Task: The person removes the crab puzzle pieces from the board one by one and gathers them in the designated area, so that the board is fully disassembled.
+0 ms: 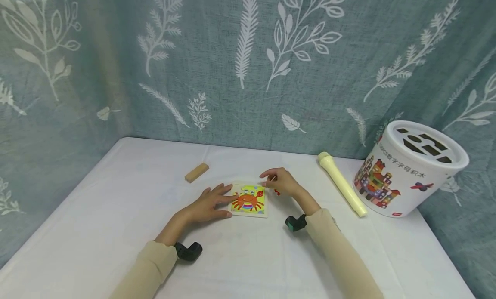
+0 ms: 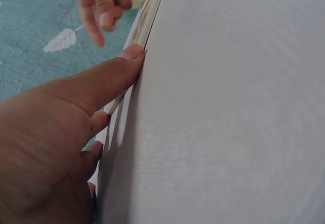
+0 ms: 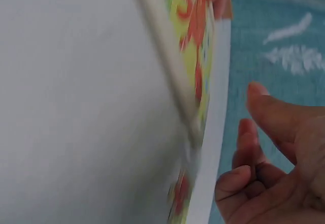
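Note:
A small square wooden puzzle point(image 1: 249, 214) with a red crab on yellow lies flat on the white table. Straight, spread fingers of my left hand point(image 1: 209, 205) rest on its left side; in the left wrist view the thumb point(image 2: 114, 76) touches the edge. My right hand point(image 1: 283, 182) hovers by the puzzle's upper right corner. In the right wrist view its thumb point(image 3: 274, 115) stands apart from the loosely bent fingers, with nothing between them. Beneath that hand lies a small red and yellow piece point(image 3: 180, 193), blurred and partly hidden in the head view, beside the puzzle.
A plain wooden block point(image 1: 196, 172) lies behind the left hand. To the right are a pale yellow microphone-shaped stick point(image 1: 342, 183) and a large white bucket point(image 1: 407, 174) with shaped holes in its lid. A green leaf-patterned curtain point(image 1: 217, 66) hangs behind the table.

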Available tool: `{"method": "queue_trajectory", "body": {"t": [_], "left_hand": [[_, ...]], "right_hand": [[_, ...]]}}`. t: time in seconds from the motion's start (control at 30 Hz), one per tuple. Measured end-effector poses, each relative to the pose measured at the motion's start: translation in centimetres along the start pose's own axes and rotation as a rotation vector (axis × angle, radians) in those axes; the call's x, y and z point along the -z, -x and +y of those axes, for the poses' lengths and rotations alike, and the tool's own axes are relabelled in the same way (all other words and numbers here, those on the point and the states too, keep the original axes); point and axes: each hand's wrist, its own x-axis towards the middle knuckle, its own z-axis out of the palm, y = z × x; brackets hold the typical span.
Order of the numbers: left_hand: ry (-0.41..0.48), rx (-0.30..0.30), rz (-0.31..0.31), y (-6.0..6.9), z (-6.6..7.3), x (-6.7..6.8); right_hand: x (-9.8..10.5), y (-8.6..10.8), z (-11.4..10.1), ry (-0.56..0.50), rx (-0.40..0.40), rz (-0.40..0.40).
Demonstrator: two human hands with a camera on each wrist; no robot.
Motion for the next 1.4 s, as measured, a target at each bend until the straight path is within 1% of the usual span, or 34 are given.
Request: {"method": "queue_trajectory", "body": {"t": [0.07,0.17,0.2,0.3,0.43,0.67,0.97,1.1,1.23,1.4], "left_hand": [[0.003,-0.007,0.003,0.0,-0.1,-0.1],[0.013,-0.018,0.004,0.1,-0.2,-0.3],[0.014,-0.020,0.004,0.1,-0.2,-0.4],[0.016,-0.017,-0.002,0.3,-0.2,-0.7],[0.013,-0.012,-0.005,0.5,-0.1,-1.0],[0.013,-0.004,-0.009,0.6,0.1,-0.9],[0.022,-0.010,-0.008,0.8,-0.1,-0.9],[0.004,-0.019,-0.008,0.6,-0.1,-0.7],[0.000,-0.022,-0.003,0.4,-0.1,-0.2],[0.004,-0.019,-0.006,0.2,-0.1,0.2]], "right_hand": [[-1.0,-0.4,-1.0,0.034,0.047,-0.058],[-2.5,-0.8,-2.0,0.075,0.070,-0.114],[-2.9,-0.9,-2.2,0.086,0.065,-0.126],[-3.9,-0.9,-2.4,0.131,0.041,-0.141],[-4.7,-0.8,-2.4,0.190,0.019,-0.138],[-4.9,-0.8,-2.6,0.214,0.030,-0.132],[-4.8,-0.8,-2.9,0.238,0.057,-0.165],[-4.7,-0.9,-2.9,0.241,0.051,-0.151],[-4.5,-1.0,-3.1,0.225,0.042,-0.118],[-4.2,-1.0,-3.2,0.221,0.082,-0.104]]}}
